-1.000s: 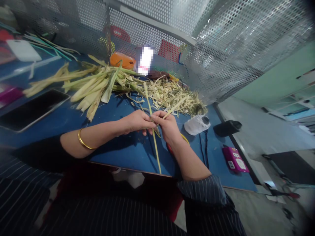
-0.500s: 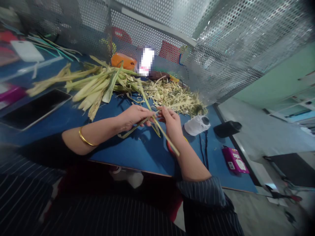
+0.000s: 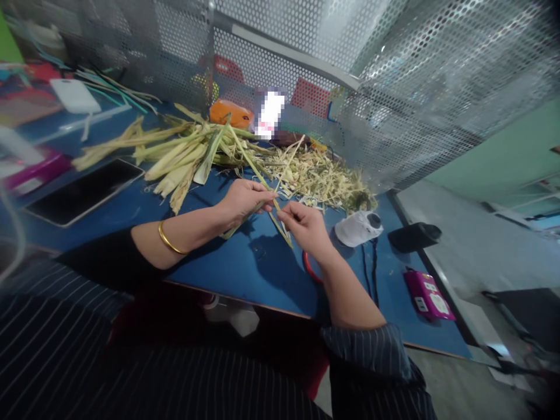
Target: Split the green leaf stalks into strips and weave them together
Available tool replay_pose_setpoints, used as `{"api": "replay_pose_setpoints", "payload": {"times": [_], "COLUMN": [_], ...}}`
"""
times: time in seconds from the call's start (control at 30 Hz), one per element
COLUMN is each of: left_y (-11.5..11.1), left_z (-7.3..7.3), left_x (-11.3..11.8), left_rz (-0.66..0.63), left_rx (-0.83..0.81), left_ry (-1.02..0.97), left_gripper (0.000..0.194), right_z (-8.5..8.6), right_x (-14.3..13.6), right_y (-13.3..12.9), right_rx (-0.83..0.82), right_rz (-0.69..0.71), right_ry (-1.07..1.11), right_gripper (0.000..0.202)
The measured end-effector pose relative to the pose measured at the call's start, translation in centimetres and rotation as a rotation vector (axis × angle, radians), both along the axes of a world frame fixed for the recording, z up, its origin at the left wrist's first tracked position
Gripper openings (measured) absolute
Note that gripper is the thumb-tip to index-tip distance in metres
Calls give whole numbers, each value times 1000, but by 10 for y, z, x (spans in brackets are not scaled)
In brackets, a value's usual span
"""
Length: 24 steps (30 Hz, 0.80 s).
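My left hand point(image 3: 249, 199) pinches thin pale-green strips point(image 3: 251, 157), which look like corn husk, between thumb and fingers. The strips cross at the fingertips; one rises toward the upper left, another toward the upper right, and a loose end hangs below. Close by on the right, my right hand point(image 3: 304, 226) is closed, its thumb and forefinger pinching a strip just under the crossing. Beyond both hands lie a bundle of long husks point(image 3: 184, 154) and a heap of shredded husk point(image 3: 324, 175). Partly hidden by my right wrist is a red ring-shaped handle point(image 3: 310, 265).
On the blue table point(image 3: 245, 274) stand a white thread spool point(image 3: 359, 228) and a black spool point(image 3: 413, 236), with a purple packet point(image 3: 431, 294) nearer the right edge. A dark tablet-like device point(image 3: 85, 191) lies left. A perforated metal screen point(image 3: 280, 49) borders the back.
The view has shifted, moving the scene slightly right. My right hand has dropped a little below the left fingertips. The strip that lay across my right wrist now points to the upper right.
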<state>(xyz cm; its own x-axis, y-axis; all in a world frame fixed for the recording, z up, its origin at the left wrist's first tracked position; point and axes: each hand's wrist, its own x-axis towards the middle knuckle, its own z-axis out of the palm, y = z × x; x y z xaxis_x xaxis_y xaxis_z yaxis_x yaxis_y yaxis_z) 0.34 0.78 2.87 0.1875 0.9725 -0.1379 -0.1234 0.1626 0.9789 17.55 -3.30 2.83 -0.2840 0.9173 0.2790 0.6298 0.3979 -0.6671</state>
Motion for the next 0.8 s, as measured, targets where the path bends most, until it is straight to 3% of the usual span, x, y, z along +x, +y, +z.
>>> {"api": "replay_pose_setpoints", "payload": {"times": [0.07,0.17,0.23,0.3,0.47,0.53,0.63,0.8], "left_y": [2,3,1,-3,-7,-4,2,5], "left_z": [-2,2,6,10,7,4,3,2], "left_x": [0,-1,-1,0,4,4,3,1], "left_rz": [3,-34,-34,-30,-33,-1,70,106], "left_rx": [-52,-75,-52,-28,60,98,124,90], "left_ry": [-69,-206,-276,-316,-311,-294,-285,-237], "left_gripper": [15,12,8,5,12,16,14,11], "right_z": [0,1,0,-3,-13,-14,-11,-9], "right_x": [1,-2,-5,-11,-27,-32,-35,-33], "right_y": [-2,-8,-13,-15,-14,-17,-24,-29], "right_rx": [176,564,672,538,-210,-388,-461,-329], "right_rz": [-136,-370,-360,-253,15,53,36,36], "right_ry": [-132,-237,-199,-90,358,514,548,277], "right_gripper": [26,20,19,19,23,26,30,33]}}
